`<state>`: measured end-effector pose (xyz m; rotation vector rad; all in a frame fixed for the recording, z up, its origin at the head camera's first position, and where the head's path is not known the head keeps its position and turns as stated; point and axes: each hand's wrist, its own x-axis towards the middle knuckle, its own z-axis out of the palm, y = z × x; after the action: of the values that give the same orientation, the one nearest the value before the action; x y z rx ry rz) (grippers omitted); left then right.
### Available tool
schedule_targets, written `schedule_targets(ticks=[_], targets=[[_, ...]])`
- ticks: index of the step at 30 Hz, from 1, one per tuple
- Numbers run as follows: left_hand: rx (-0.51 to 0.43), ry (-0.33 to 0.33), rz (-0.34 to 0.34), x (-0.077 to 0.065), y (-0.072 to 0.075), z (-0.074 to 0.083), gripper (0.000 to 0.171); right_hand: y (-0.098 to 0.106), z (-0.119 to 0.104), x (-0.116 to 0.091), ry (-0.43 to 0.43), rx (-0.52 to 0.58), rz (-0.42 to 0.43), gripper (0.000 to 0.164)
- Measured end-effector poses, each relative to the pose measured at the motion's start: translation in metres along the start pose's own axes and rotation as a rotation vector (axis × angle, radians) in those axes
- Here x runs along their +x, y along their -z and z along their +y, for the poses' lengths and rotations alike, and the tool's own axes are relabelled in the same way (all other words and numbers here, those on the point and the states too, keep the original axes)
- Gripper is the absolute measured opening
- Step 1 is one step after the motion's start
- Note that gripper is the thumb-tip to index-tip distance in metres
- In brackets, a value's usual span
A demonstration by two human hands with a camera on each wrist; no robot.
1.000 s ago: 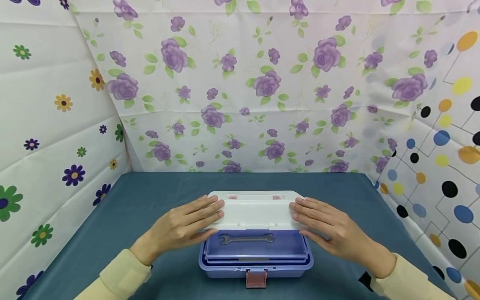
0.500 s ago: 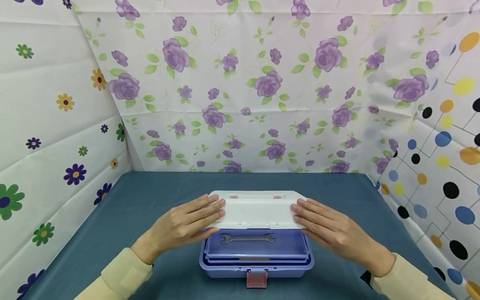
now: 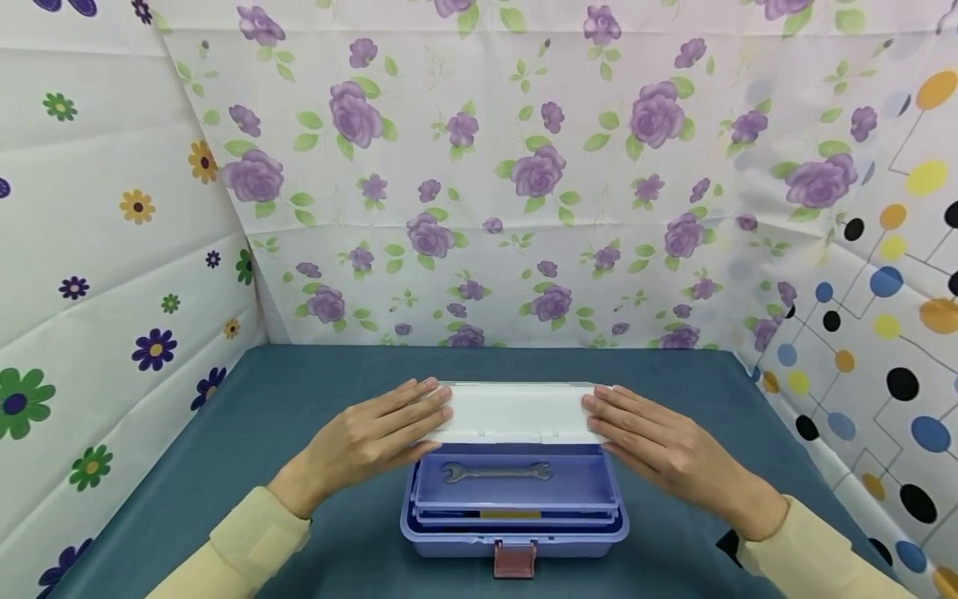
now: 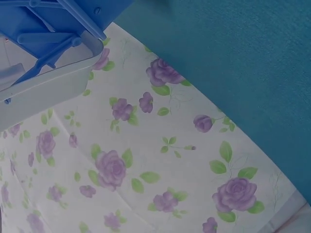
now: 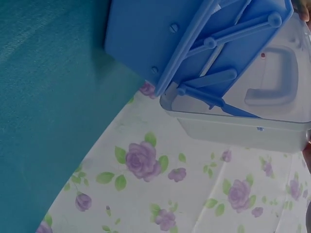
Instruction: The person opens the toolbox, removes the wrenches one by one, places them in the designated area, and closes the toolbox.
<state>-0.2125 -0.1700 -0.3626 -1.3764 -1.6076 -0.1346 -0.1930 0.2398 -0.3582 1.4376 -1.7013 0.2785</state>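
Observation:
A blue toolbox [image 3: 449, 548] faces me with its white lid [image 3: 516, 413] partly raised. My left hand [image 3: 367, 437] lies against the lid's left end, fingers straight across its surface. At the opposite end, my right hand [image 3: 666, 441] rests on it the same way. A grey open-ended wrench [image 3: 497, 472] lies in the upper blue tray [image 3: 516, 494]. Below that tray shows a strip of something yellow [image 3: 509, 514]. Both wrist views show the toolbox side with blue hinge arms [image 5: 243, 34] joined to the lid. Fingertips [image 5: 305, 10] appear at the right wrist view's edge.
A reddish-brown clasp [image 3: 514, 561] hangs down at the toolbox's front. The box stands on a dark teal tabletop [image 3: 337, 366]. Patterned cloths enclose the table, with a rose-printed curtain [image 3: 486, 274] behind it. A small black object [image 3: 728, 547] shows beside the right sleeve.
The lid's lower edge has risen and the lid has tilted further back, hiding its pinkish marks. More of the trays shows. Both hands stay on the lid's ends and shift slightly with it.

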Motion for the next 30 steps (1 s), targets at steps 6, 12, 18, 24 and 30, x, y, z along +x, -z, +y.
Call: schedule_targets(ticks=[6, 12, 18, 24, 30], targets=[[0.005, 0.026, 0.001, 0.002, -0.003, -0.002, 0.036, -0.001, 0.006, 0.002, -0.022, 0.036, 0.004, 0.034], [0.001, 0.045, 0.007, 0.002, -0.004, -0.003, 0.036, -0.003, 0.009, 0.002, -0.022, 0.037, 0.011, 0.036], [-0.009, 0.072, 0.015, 0.002, -0.006, -0.005, 0.036, -0.006, 0.013, 0.001, -0.053, 0.032, 0.015, 0.037], [-0.011, 0.104, 0.027, 0.003, -0.007, -0.006, 0.034, -0.011, 0.017, -0.001, -0.084, 0.064, 0.031, 0.037], [-0.001, 0.129, 0.027, 0.004, -0.006, -0.006, 0.034, -0.012, 0.021, -0.001, -0.117, 0.072, 0.031, 0.038]])
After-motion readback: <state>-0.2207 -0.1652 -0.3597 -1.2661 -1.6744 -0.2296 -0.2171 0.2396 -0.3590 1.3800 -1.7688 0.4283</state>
